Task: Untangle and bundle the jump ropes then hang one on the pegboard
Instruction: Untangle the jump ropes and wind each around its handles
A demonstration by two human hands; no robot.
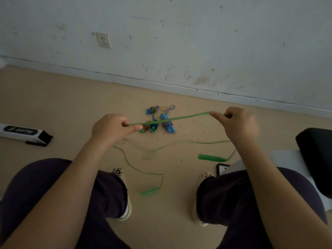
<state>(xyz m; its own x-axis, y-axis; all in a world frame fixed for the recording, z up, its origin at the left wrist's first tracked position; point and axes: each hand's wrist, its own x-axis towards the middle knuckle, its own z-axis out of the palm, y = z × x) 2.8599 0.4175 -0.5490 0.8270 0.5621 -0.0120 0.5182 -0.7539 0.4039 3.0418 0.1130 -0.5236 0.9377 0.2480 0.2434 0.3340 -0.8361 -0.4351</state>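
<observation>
Green rope (pixel 179 118) pinched taut; box (pixel 23 131) reads "BRTW".

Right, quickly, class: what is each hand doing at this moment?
Left hand: pinches one end of a taut stretch of the thin green jump rope.
Right hand: pinches the other end of that stretch.

Green jump rope (pixel 179 118), blue-and-white striped rope bundle (pixel 168 123), beige floor (pixel 71 97), dark trousers (pixel 36 186)

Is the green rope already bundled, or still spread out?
Spread out: the green rope stretches between both hands, its handles lying apart on the floor.
</observation>
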